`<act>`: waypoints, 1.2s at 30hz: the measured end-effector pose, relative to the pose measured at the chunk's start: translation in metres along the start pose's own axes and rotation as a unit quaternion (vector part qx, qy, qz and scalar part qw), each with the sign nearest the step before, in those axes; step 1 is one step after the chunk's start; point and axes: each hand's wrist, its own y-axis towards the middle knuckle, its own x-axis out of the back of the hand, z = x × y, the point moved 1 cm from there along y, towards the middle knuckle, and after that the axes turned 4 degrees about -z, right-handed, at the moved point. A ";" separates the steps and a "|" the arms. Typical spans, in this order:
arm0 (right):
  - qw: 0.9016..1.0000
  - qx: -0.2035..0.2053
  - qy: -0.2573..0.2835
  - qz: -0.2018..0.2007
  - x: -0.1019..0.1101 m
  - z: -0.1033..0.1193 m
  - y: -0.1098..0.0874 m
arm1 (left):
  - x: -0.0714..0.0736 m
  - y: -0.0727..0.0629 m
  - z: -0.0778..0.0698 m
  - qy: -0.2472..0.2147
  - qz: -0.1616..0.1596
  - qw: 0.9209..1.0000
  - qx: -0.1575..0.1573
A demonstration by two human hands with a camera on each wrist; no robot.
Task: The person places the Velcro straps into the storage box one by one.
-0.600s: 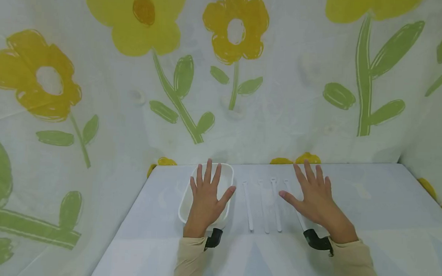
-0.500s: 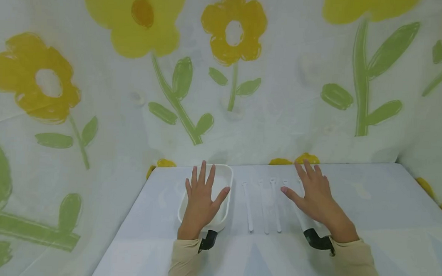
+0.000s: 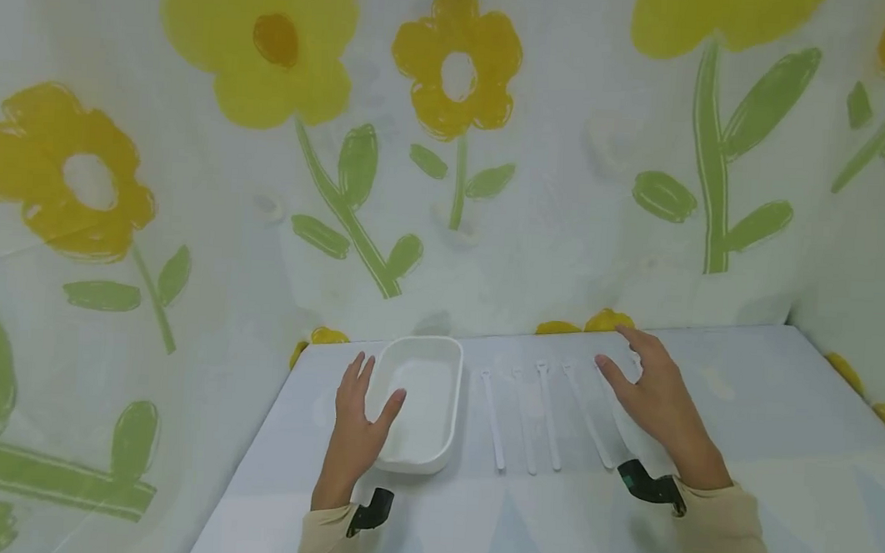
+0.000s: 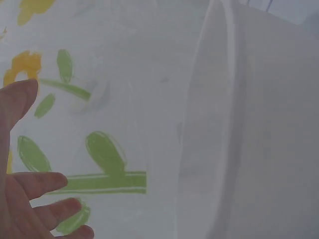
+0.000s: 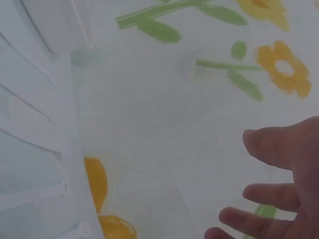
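Observation:
A white rectangular tray [image 3: 419, 401] with rounded corners stands near the table's back edge. My left hand [image 3: 354, 435] is at its left side, fingers loosely extended, the thumb overlapping the tray's rim in the head view. In the left wrist view the tray's pale wall [image 4: 269, 129] fills the right part, apart from the fingers [image 4: 40, 184]. Several slender white strips [image 3: 550, 416] with small heads at their far ends lie side by side right of the tray. My right hand [image 3: 665, 401] hovers over the rightmost ones, fingers slightly bent and holding nothing; it hides part of them.
The white table [image 3: 534, 532] has faint blue triangles. A white cloth with yellow flowers [image 3: 453, 77] hangs behind the table and along both sides. Each wrist wears a black camera mount [image 3: 372, 511].
My left hand has moved left and toward me, uncovering most of the tray's inside. The right hand has shifted slightly right, its fingers drawn closer together and bending.

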 end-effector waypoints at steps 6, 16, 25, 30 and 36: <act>1.000 -0.023 0.003 -0.012 0.007 -0.011 0.004 | 0.001 -0.002 0.019 -0.011 0.001 0.999 0.041; 0.994 -0.106 0.005 0.002 0.018 -0.048 0.006 | -0.001 0.000 0.045 0.005 0.025 0.996 0.090; 0.988 -0.155 -0.007 0.016 0.010 -0.071 0.006 | -0.007 -0.001 0.060 0.000 0.070 0.989 0.132; 0.980 -0.197 -0.015 0.033 0.007 -0.080 0.006 | -0.010 0.001 0.065 0.002 0.096 0.986 0.134; 0.973 -0.221 -0.022 0.061 0.004 -0.093 0.003 | -0.012 0.002 0.070 0.022 0.124 0.982 0.142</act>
